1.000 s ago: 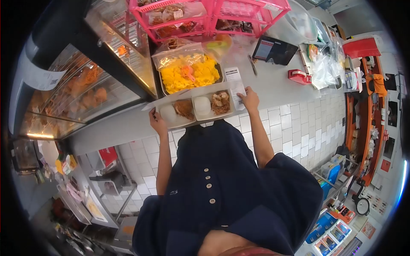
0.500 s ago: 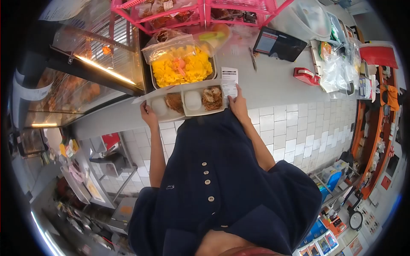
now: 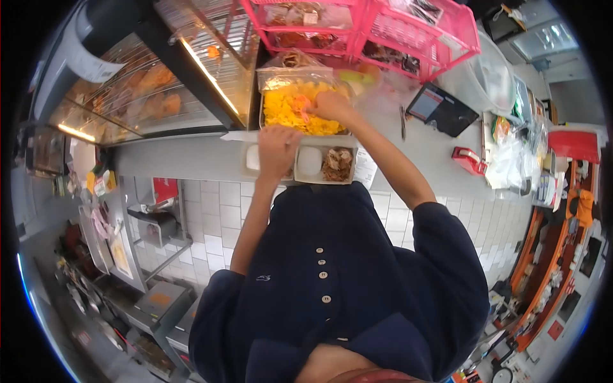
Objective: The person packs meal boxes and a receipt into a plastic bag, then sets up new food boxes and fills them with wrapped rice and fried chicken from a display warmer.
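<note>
Two open white paper food boxes stand side by side at the counter's front edge. The right food box point(image 3: 348, 177) holds a white rounded mound, which looks like rice, and chopped brown meat point(image 3: 337, 164). The left food box point(image 3: 249, 171) is partly covered by my left hand point(image 3: 279, 150), whose bent fingers close over its back edge. Behind the boxes, a metal tray of yellow food pieces point(image 3: 278, 112) has a pink utensil point(image 3: 302, 106) in it. My right hand point(image 3: 333, 106) reaches into this tray, its curled fingers at the utensil; the fingertips are partly hidden.
A lit glass food cabinet point(image 3: 159, 96) stands to the left. Pink baskets point(image 3: 421, 38) with packed food sit at the back. Rightward on the counter are a tablet point(image 3: 442, 108), a red tape dispenser point(image 3: 469, 160) and clear plastic bags point(image 3: 511, 153). A printed slip point(image 3: 364, 167) lies beside the boxes.
My right hand has left the right box's side and reached into the yellow food. My left hand has moved from the left box's outer side to its back edge. The view has shifted.
</note>
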`<state>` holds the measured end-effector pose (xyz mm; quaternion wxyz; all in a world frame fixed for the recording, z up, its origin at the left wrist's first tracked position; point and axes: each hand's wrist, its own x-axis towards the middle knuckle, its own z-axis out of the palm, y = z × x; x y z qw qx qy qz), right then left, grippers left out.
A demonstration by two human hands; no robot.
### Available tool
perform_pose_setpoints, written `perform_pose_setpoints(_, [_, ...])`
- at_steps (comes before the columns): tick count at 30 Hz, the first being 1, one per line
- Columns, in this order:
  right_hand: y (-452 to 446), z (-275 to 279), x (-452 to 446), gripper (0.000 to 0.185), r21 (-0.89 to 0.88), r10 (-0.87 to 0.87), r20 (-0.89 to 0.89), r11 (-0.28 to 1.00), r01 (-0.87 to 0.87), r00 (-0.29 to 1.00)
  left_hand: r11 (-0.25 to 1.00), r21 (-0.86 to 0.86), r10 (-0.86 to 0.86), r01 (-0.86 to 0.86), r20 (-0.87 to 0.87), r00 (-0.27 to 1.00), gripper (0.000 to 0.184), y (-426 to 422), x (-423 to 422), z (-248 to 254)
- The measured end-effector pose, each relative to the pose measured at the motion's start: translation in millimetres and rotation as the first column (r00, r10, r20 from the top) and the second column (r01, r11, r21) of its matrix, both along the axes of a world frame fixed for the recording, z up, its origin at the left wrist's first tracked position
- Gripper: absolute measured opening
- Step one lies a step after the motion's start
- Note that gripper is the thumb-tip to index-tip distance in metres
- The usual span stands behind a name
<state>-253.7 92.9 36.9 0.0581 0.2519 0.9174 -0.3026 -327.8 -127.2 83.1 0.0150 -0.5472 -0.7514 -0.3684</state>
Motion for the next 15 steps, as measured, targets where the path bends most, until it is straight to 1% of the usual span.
perform_pose_setpoints(1, [-12.2, 0.8, -9.8, 0.047, 0.056, -0.010, 0.065, 0.998, 0.007, 0.998, 1.000, 0.019, 0.016, -0.016, -0.008, 1.000, 0.014, -0.3, 2.6, -4.9])
perform_pose_setpoints(2, [-18.6, 1.3, -17.6, 0.049, 0.116, -0.025, 0.126, 0.993, 0.011, 0.992, 0.985, -0.171, 0.019, -0.011, 0.050, 0.999, 0.017, -3.2, 6.0, -5.4])
perform_pose_setpoints(3, [-20.7, 2.0, -22.5, 0.049, 0.136, -0.009, 0.119, 0.991, -0.007, 0.993, 0.935, -0.355, 0.037, 0.005, 0.111, 0.993, 0.020, -6.6, 8.2, -6.6])
perform_pose_setpoints(5, [-19.5, -3.4, -27.8, 0.042, 0.163, -0.015, 0.088, 0.987, 0.000, 0.996, 0.953, -0.303, 0.055, -0.022, 0.102, 0.993, 0.021, -12.9, 16.4, -1.1])
perform_pose_setpoints(6, [-15.0, -8.8, -31.2, 0.042, 0.177, 0.020, 0.096, 0.983, -0.037, 0.995, 0.963, -0.269, 0.056, -0.028, 0.097, 0.994, 0.023, -15.2, 20.8, -0.5])
perform_pose_setpoints(7, [-9.8, -18.1, -31.3, 0.039, 0.280, 0.022, 0.015, 0.960, -0.025, 1.000, 0.971, -0.230, 0.075, -0.069, 0.017, 0.997, 0.019, -17.3, 25.4, -7.6])
perform_pose_setpoints(8, [-8.5, -18.2, -28.8, 0.038, 0.370, 0.030, -0.065, 0.929, -0.004, 0.997, 0.969, -0.225, 0.107, -0.097, 0.035, 0.994, 0.019, -20.8, 29.2, -11.7])
perform_pose_setpoints(9, [-4.5, -17.7, -26.3, 0.038, 0.375, 0.059, -0.048, 0.926, -0.037, 0.997, 0.978, -0.185, 0.098, -0.093, 0.021, 0.995, 0.020, -23.6, 32.2, -16.0])
perform_pose_setpoints(10, [-3.4, -4.7, -24.7, 0.035, 0.480, 0.014, -0.018, 0.877, -0.004, 1.000, 0.986, -0.146, 0.086, -0.084, 0.003, 0.996, 0.023, -26.6, 34.4, -18.8])
perform_pose_setpoints(11, [-2.9, 1.7, -23.3, 0.033, 0.579, -0.035, 0.002, 0.815, 0.028, 0.999, 0.984, -0.146, 0.105, -0.102, 0.017, 0.994, 0.023, -28.5, 34.5, -19.1])
perform_pose_setpoints(12, [0.7, -0.8, -24.5, 0.033, 0.580, -0.021, 0.013, 0.815, 0.009, 1.000, 0.984, -0.161, 0.087, -0.081, 0.026, 0.996, 0.028, -29.6, 33.0, -19.2])
perform_pose_setpoints(13, [5.3, -4.9, -27.3, 0.030, 0.550, 0.029, -0.023, 0.835, -0.012, 0.999, 0.983, -0.177, 0.062, -0.055, 0.033, 0.998, 0.034, -31.9, 33.5, -19.1])
perform_pose_setpoints(14, [7.0, -9.5, -28.7, 0.028, 0.521, 0.073, -0.063, 0.853, -0.029, 0.995, 0.983, -0.177, 0.065, -0.057, 0.040, 0.997, 0.034, -33.7, 34.8, -19.3])
perform_pose_setpoints(15, [3.3, -16.1, -31.9, 0.031, 0.401, -0.029, -0.099, 0.914, 0.066, 0.995, 0.981, -0.186, 0.060, -0.052, 0.041, 0.997, 0.032, -33.2, 34.6, -19.0])
